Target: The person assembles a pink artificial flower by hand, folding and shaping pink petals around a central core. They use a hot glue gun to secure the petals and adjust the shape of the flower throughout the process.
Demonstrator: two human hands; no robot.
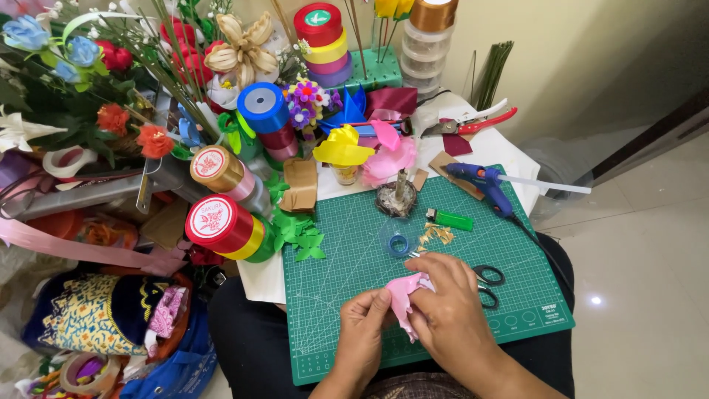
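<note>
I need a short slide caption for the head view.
Both hands fold a pink ribbon piece over a green cutting mat.

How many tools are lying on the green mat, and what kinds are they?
Glue gun: 1
Lighter: 1
Scissors: 1
Tape roll: 1
Total: 4 on the mat. The scissors are partly hidden behind the right hand.

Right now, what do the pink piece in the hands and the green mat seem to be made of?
Pink piece: probably satin ribbon, as it folds softly with a slight sheen. Green mat: likely matte vinyl or rubber, flat with a printed grid.
</note>
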